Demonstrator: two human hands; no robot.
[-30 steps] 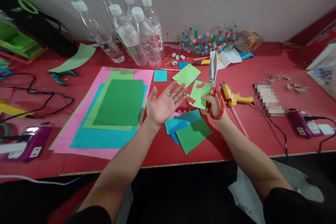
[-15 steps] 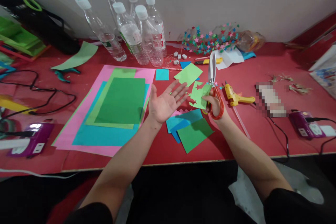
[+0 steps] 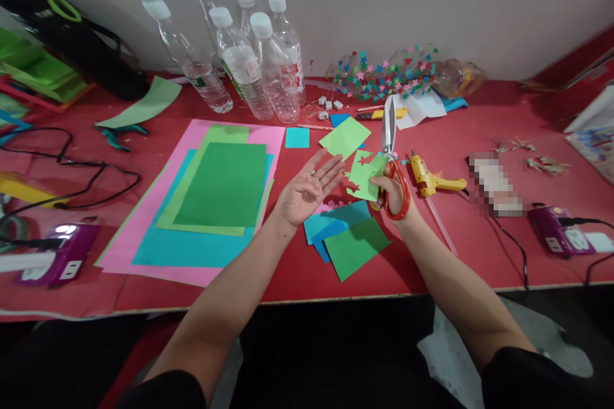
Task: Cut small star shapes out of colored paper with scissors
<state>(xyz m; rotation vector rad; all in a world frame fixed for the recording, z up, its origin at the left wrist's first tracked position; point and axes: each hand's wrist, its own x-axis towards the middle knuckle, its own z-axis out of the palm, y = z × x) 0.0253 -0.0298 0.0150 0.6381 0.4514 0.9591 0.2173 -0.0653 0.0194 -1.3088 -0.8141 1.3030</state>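
Observation:
My left hand [image 3: 307,192] is turned palm up above the red table, fingers stretched out and thumb folded over the palm. A tiny green bit shows by its fingers; whether it rests on them I cannot tell. My right hand [image 3: 394,195] is closed around the orange-handled scissors [image 3: 401,195], whose blades point away from me. The same hand pinches a light green sheet of paper [image 3: 363,179] with star-shaped cutouts along its left edge. Below lie blue paper pieces [image 3: 336,220] and a dark green piece [image 3: 357,248]. Another light green piece [image 3: 345,137] lies beyond.
Large coloured sheets [image 3: 220,185] are stacked on the left. Several plastic bottles [image 3: 244,70] stand at the back beside a star-covered bottle [image 3: 384,73] lying down. A yellow glue gun [image 3: 436,180] and a purple power adapter [image 3: 559,230] with cables lie to the right.
My left thumb has folded inward across the palm, and the hand has shifted slightly right. My right hand keeps the scissors and paper nearly in place.

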